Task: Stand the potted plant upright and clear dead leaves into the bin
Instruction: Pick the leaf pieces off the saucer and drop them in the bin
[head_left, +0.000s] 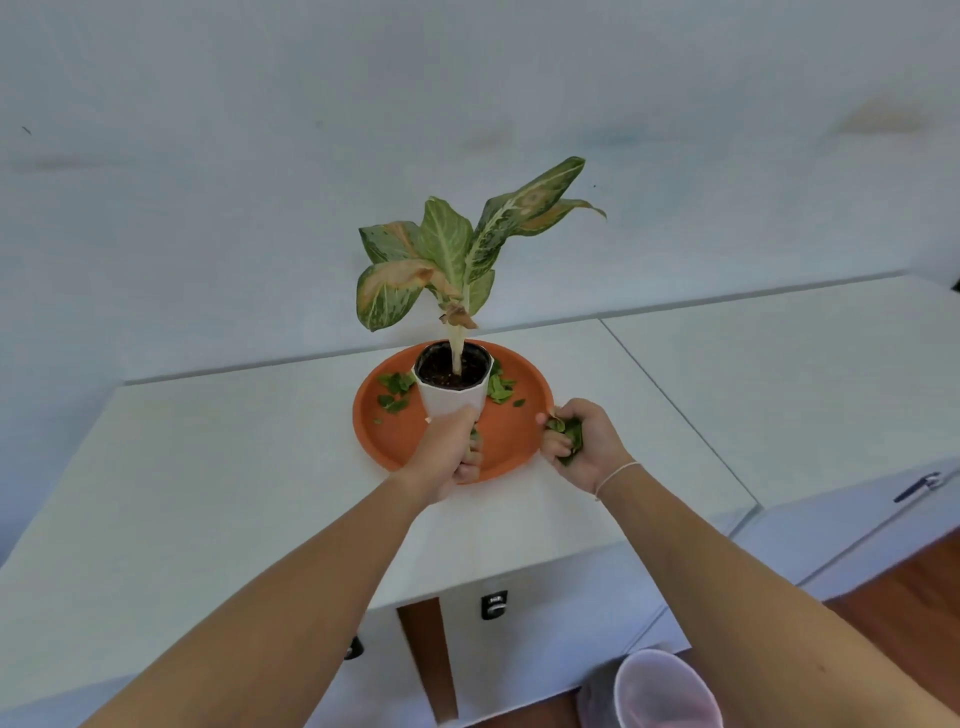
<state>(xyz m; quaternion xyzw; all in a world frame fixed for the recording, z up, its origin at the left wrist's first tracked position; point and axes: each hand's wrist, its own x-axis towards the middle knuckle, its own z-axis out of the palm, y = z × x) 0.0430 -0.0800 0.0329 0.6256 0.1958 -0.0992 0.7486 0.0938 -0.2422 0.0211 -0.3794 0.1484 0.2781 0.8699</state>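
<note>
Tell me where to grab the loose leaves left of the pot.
Pinch the loose leaves from above: they lie flat on the orange tray, beside the white pot. The left hand grips the pot; the right hand holds leaves.

Both bare forearms extend forward from the lower edge of the view and converge slightly toward the middle. The left hand (451, 451) is seen from its back, wrist straight, fingers curled around the near side of a pot (453, 391), their tips showing under the knuckles on the right side. The right hand (581, 442) lies just to the right, apart from the left, turned thumb-side inward, its fingers closed loosely over a bunch of leaves (567, 435). A thin pale band (618, 474) circles the right wrist.
</note>
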